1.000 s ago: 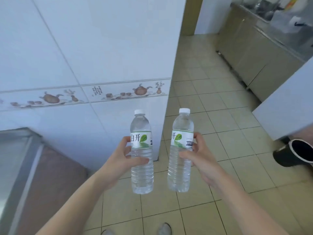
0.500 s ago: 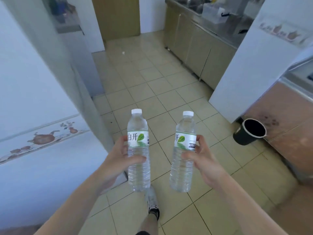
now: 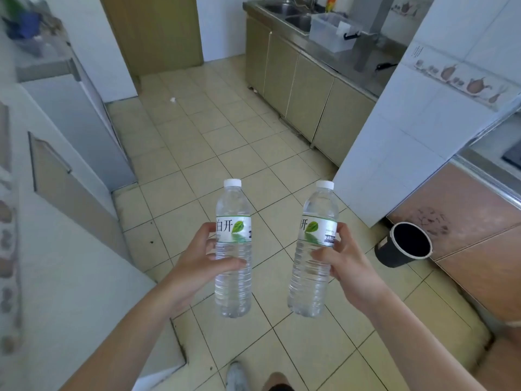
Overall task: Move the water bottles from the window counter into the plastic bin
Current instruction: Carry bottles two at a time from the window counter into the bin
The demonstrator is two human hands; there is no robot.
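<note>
I hold two clear water bottles with white caps and green-leaf labels upright in front of me over the tiled floor. My left hand (image 3: 201,259) grips the left bottle (image 3: 233,286) around its middle. My right hand (image 3: 348,263) grips the right bottle (image 3: 308,286) the same way; that bottle leans slightly to the right. A translucent plastic bin (image 3: 331,33) stands far ahead on the steel counter beside the sink, well beyond both hands.
A black waste bucket (image 3: 403,245) sits on the floor at the right by a white tiled wall (image 3: 408,131). Beige cabinets (image 3: 298,83) run under the sink counter. White appliances and a wall line the left. A brown door (image 3: 158,32) is at the far end.
My view has swung right from the decorated tile wall toward the kitchen aisle, bringing the sink counter and bin into sight. Both hands keep the bottles held in front, slightly wider apart.
</note>
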